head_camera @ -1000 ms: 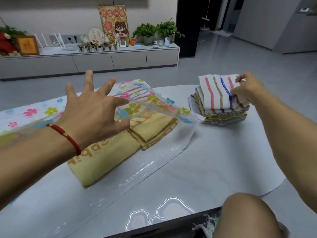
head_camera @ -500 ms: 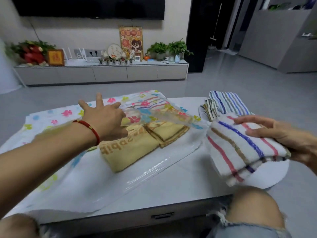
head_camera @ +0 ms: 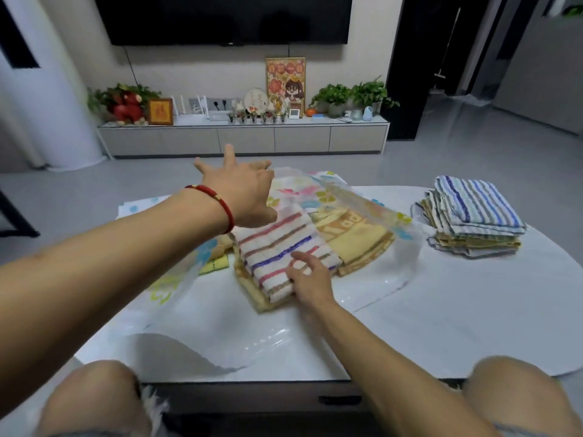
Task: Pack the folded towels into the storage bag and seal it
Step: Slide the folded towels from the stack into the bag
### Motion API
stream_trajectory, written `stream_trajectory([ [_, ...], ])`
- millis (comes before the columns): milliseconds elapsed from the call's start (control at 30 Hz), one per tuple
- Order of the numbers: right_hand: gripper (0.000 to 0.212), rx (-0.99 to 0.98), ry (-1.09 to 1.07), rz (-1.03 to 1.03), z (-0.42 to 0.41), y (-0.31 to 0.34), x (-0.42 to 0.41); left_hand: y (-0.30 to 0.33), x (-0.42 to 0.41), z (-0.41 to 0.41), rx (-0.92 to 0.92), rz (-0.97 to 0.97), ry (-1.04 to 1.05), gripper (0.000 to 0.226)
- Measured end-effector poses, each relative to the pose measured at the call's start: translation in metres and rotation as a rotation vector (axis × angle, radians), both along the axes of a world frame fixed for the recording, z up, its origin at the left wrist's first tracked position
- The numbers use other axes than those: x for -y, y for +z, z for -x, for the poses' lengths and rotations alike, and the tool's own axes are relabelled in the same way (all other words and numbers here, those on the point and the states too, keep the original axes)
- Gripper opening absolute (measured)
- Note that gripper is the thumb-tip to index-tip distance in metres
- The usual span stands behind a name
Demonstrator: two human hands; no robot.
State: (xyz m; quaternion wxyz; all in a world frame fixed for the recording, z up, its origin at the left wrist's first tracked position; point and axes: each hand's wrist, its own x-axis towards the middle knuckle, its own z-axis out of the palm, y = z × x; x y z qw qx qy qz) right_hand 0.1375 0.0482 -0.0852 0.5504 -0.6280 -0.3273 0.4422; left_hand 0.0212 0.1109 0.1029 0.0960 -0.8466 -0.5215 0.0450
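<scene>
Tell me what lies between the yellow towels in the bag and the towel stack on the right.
In the head view: the clear floral storage bag's edge, then bare white tabletop.

You are looking at a striped towel (head_camera: 277, 250) lying folded on yellow towels (head_camera: 356, 238) inside the clear flowered storage bag (head_camera: 318, 190), its mouth gaping open; more folded towels (head_camera: 473, 216) are sitting stacked well apart on the desk (head_camera: 457, 310).

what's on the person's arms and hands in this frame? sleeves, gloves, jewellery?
Both forearms are bare: no sleeves, no gloves. The left hand has a thin red cord bracelet with small gold beads at the wrist. The right hand and its wrist carry nothing visible.
</scene>
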Motion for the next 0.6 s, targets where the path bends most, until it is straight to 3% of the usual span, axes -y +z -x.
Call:
stream_trajectory([
  [67, 0.028, 0.146, -0.006, 0.058, 0.006, -0.013, -0.007, -0.008, -0.001, 0.001, 0.010, -0.012, -0.015, 0.076],
  [200, 0.025, 0.108, -0.095, -0.052, 0.018, -0.014, -0.011, -0.023, -0.002, -0.001, 0.025, -0.059, -0.041, 0.077],
  [400, 0.057, 0.436, 0.098, 0.088, 0.009, -0.013, -0.004, -0.035, -0.001, -0.005, 0.006, -0.088, -0.097, 0.073],
  [500, 0.058, 0.603, 0.095, 0.141, -0.003, -0.015, 0.011, -0.039, 0.003, -0.008, 0.030, -0.109, -0.137, 0.067],
  [600, 0.061, 0.613, 0.180, 0.112, -0.003, -0.026, 0.021, -0.045, 0.010, -0.014, 0.088, -0.113, -0.209, 0.065],
])
